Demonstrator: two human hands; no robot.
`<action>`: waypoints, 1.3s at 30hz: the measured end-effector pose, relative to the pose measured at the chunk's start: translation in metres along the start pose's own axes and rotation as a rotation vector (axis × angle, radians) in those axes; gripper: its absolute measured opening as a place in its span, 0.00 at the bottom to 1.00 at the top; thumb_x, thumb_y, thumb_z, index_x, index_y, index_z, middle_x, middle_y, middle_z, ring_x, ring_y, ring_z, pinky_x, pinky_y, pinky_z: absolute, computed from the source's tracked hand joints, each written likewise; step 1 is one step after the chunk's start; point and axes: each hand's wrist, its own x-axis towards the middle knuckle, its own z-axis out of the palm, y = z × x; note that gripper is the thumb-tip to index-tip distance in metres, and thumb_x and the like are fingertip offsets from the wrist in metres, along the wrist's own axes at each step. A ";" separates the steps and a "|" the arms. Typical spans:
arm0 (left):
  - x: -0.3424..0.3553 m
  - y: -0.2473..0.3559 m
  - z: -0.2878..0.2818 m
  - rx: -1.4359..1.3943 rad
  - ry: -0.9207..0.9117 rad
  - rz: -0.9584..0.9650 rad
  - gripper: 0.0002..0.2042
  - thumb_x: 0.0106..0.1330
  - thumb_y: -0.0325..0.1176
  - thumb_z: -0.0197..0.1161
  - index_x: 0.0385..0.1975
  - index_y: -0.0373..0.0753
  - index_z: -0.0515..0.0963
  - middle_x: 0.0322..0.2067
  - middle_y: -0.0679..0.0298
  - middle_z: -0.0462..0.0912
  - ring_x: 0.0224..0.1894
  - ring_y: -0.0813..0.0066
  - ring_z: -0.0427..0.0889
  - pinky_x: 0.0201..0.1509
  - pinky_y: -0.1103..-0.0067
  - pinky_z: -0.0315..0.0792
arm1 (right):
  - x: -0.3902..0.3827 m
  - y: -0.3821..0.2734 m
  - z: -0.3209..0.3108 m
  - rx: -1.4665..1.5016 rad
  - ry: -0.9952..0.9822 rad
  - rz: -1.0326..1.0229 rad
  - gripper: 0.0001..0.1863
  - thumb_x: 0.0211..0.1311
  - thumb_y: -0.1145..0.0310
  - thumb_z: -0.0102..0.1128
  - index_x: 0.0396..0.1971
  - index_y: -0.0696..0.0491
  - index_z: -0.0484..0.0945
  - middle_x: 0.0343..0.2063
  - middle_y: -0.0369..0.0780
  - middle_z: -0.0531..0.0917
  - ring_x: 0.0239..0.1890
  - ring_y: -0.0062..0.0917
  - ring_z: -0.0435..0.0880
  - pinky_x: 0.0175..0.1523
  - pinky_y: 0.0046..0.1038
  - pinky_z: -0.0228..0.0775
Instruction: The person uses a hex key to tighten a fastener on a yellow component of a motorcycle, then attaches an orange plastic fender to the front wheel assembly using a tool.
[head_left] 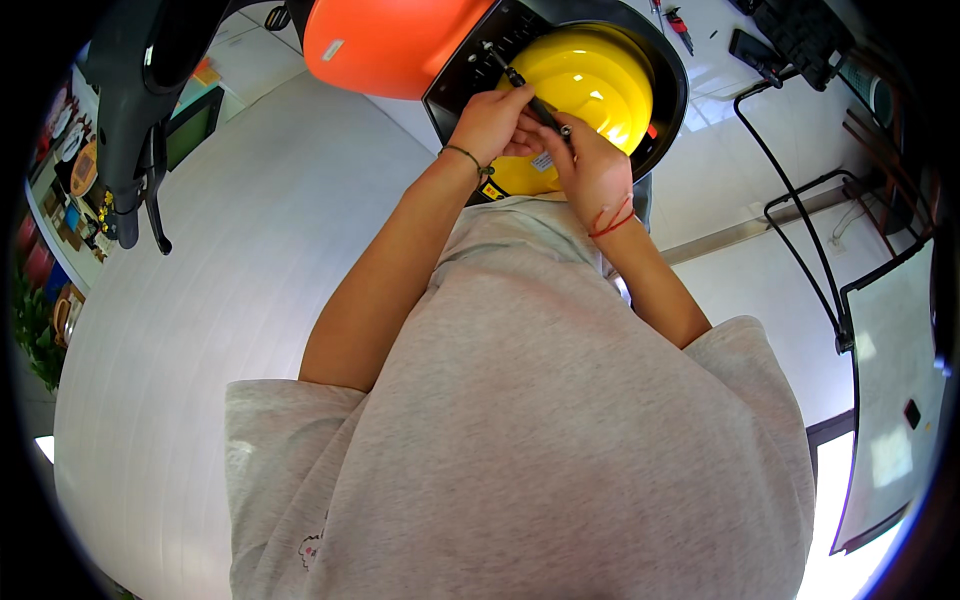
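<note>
Both hands meet over a yellow helmet [590, 85], a smooth domed shell lying in a black storage bin [672, 100]. Between them is a slim black tool [541, 108] with bright metal at its ends; its exact kind is unclear. My left hand [490, 127] pinches it near the middle, thumb stretched along the shaft. My right hand [595, 172] closes around its lower end, fingers partly hidden. The tool's upper end points toward a black panel [462, 85] beside the bin. Whether the tip touches the panel I cannot tell.
An orange body panel [390, 45] adjoins the black one. At upper left hangs a dark handlebar grip with a lever [155, 190]. Red-handled pliers [680, 30] and a dark phone-like object [752, 48] lie at upper right. A whiteboard on a black frame [890, 400] stands right.
</note>
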 end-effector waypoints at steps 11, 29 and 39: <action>-0.006 -0.012 0.003 -0.379 -0.134 0.022 0.16 0.67 0.45 0.58 0.39 0.35 0.75 0.36 0.60 0.80 0.35 0.77 0.80 0.41 0.83 0.76 | 0.024 -0.007 -0.021 1.225 -0.325 1.127 0.23 0.69 0.50 0.46 0.34 0.57 0.76 0.20 0.37 0.80 0.17 0.17 0.75 0.23 0.17 0.63; -0.009 -0.010 0.025 -0.491 -0.017 0.132 0.11 0.67 0.37 0.59 0.37 0.34 0.75 0.34 0.61 0.80 0.36 0.75 0.79 0.47 0.79 0.78 | 0.064 0.132 -0.046 -0.048 -0.095 0.321 0.21 0.61 0.65 0.52 0.52 0.58 0.68 0.38 0.56 0.81 0.44 0.51 0.79 0.51 0.41 0.71; -0.005 -0.009 0.037 -0.588 0.025 0.159 0.11 0.68 0.37 0.57 0.37 0.34 0.74 0.36 0.59 0.79 0.40 0.71 0.79 0.50 0.75 0.77 | 0.054 0.155 -0.023 -0.142 -0.214 0.380 0.22 0.57 0.66 0.55 0.49 0.62 0.69 0.39 0.58 0.80 0.44 0.53 0.79 0.52 0.42 0.71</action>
